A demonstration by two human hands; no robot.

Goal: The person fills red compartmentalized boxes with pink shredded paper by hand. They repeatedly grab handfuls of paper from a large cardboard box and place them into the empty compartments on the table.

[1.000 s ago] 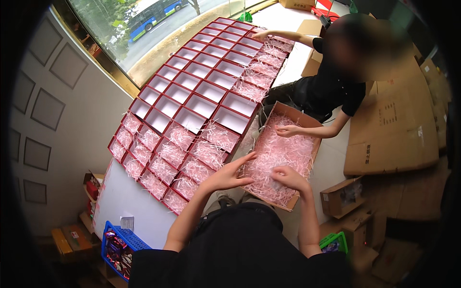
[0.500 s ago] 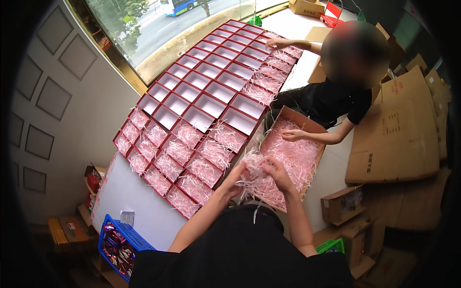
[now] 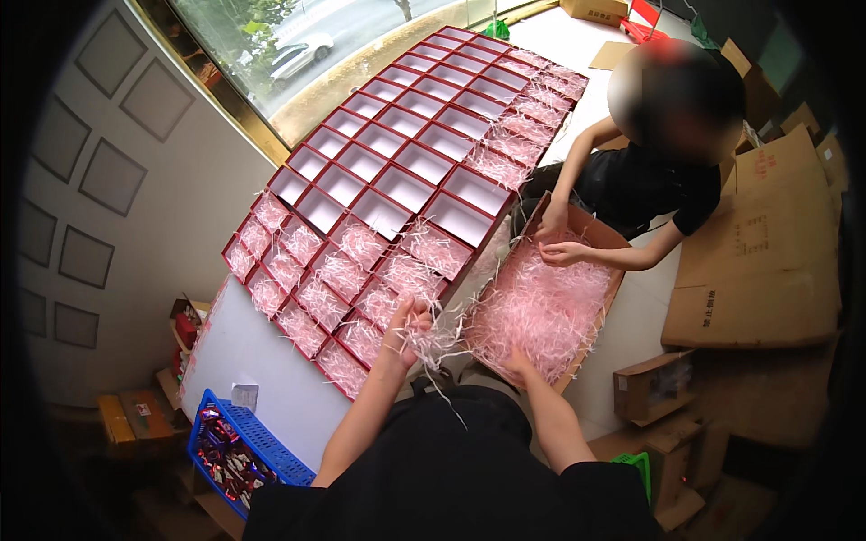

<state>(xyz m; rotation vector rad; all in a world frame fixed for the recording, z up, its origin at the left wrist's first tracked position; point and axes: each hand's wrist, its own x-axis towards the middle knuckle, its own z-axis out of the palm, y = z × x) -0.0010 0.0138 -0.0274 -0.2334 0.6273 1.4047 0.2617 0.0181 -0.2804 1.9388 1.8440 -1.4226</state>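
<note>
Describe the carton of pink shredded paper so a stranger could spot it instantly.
Find the big grid of red boxes beside the window. Just right of the grid's near half lies an open brown carton, the right hand at its near end. It's larger than any red box, and the only brown carton heaped with pink shreds.

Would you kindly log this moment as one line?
left hand: holding pink paper shreds | right hand: at shred-filled brown cardboard box | red rectangular boxes: some hold shreds
</note>
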